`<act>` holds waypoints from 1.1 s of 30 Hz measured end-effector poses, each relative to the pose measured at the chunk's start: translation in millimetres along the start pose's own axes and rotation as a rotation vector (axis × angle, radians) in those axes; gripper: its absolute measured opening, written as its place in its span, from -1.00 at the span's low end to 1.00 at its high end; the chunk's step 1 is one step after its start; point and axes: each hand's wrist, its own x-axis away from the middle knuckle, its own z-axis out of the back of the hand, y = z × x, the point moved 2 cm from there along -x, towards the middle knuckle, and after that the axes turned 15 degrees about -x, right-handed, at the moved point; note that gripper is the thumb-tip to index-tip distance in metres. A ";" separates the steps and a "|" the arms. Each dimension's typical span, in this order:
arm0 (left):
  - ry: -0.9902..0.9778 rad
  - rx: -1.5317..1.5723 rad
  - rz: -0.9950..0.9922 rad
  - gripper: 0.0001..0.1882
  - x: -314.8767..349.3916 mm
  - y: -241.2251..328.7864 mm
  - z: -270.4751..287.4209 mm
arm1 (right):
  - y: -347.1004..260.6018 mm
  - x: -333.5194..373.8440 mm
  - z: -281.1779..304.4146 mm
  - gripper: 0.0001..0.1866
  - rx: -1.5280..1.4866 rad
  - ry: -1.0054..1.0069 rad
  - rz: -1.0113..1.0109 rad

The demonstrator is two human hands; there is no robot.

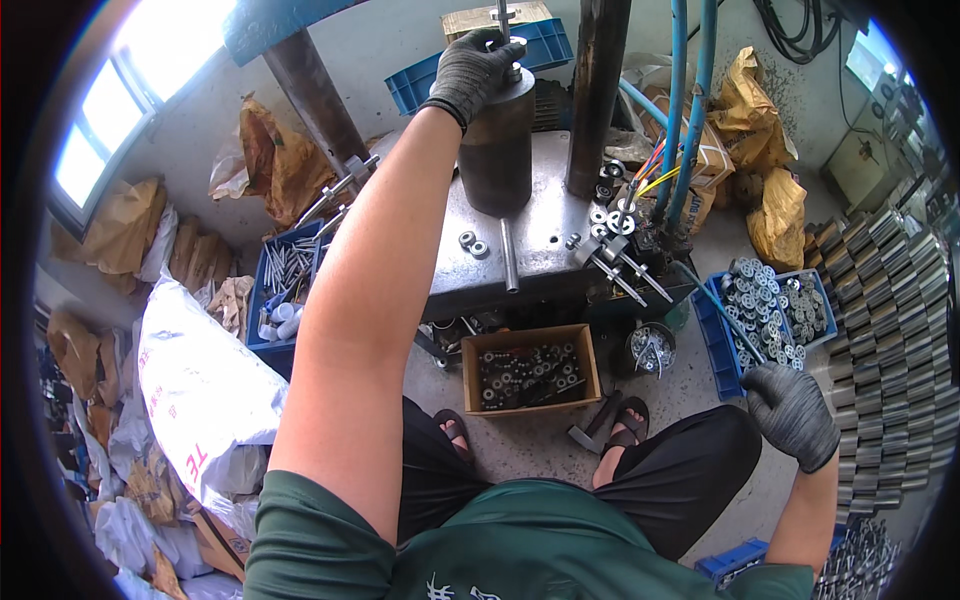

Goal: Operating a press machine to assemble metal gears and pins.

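Both my hands wear grey knit gloves. My left hand (pixel 474 75) reaches far forward to the top of a dark upright metal cylinder (pixel 497 150), its fingers closed about a small shiny metal part there. A thin upright rod (pixel 502 15) rises just above them. At the right, my right hand (pixel 795 415) is closed at the lower end of a long blue-grey lever (pixel 712 308); the palm side is hidden. On the steel press table (pixel 445 262) lie two small metal rings (pixel 474 244), a short round bar (pixel 510 255) and several rods with discs (pixel 620 262).
A cardboard box (pixel 530 402) of dark parts and a hammer (pixel 595 425) are on the floor by my feet. Blue crates hold bolts (pixel 285 268) at left and toothed discs (pixel 755 305) at right. Stacked metal tubes (pixel 890 350) line the right side; a thick steel column (pixel 597 100) stands behind.
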 end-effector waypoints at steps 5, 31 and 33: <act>-0.053 0.144 0.073 -0.44 -2.0 -7.5 -0.8 | -0.4 -1.4 -1.8 -0.82 0.053 -0.154 -0.065; -0.024 -0.085 0.112 -0.41 -0.6 1.0 2.1 | 2.2 -4.5 6.3 -0.80 -0.065 0.058 -0.002; 0.006 -0.153 0.084 -0.41 -3.1 0.4 3.8 | 0.6 -4.7 5.4 -0.80 -0.056 0.095 0.013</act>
